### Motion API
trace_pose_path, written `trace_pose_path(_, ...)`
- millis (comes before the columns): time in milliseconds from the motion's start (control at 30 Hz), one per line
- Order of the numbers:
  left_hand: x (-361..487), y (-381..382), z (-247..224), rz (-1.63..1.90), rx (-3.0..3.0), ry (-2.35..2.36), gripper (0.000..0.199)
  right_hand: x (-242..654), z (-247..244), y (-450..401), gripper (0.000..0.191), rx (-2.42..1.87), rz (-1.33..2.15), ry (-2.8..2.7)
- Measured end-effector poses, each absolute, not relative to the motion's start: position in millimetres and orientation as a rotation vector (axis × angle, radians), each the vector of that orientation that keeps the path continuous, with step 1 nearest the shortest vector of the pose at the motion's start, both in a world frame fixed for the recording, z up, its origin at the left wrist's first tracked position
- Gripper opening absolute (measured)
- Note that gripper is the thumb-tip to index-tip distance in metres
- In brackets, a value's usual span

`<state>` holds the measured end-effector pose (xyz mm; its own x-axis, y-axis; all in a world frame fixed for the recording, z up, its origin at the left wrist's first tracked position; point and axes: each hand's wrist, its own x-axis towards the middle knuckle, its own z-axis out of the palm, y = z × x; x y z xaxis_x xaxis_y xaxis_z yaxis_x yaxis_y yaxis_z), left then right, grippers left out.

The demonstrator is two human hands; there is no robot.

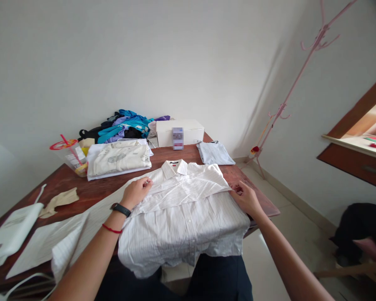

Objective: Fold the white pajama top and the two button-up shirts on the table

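Note:
A white shirt (188, 209) with thin stripes lies front up, its collar (174, 168) toward the wall and its hem hanging over the table's near edge. One sleeve is folded across the chest; the other stretches out to the left. My left hand (137, 192), wearing a dark wristband and a red string, has its fingers curled closed on the cloth near the left shoulder. At the right side of the shirt, my right hand (245, 198) pinches the edge by the folded sleeve. The tips of several fingers are hidden.
Folded clothes (120, 159) and a plastic cup with a straw (70, 156) stand at the back left. Behind are a clothes heap (125, 125) and a white box (194, 131). A folded light-blue garment (216, 152) lies back right, a white device (14, 232) at left.

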<state>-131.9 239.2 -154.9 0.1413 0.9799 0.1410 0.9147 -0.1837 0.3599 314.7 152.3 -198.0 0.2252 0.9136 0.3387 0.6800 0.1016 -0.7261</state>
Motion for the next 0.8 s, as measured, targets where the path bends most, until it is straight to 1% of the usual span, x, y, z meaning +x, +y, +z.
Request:
trace_pose_path(367, -132.2, 239.8, -156.2, 0.506, 2.236, 1.890, 0.031, 315.7, -198.8, 152.0, 0.014, -1.614, 0.365, -1.505)
trace_pose_path(800, -131.7, 240.0, -155.6, 0.508, 2.232, 1.884, 0.030, 316.5, -199.9, 152.3, 0.013, -1.617, 0.364, -1.504)
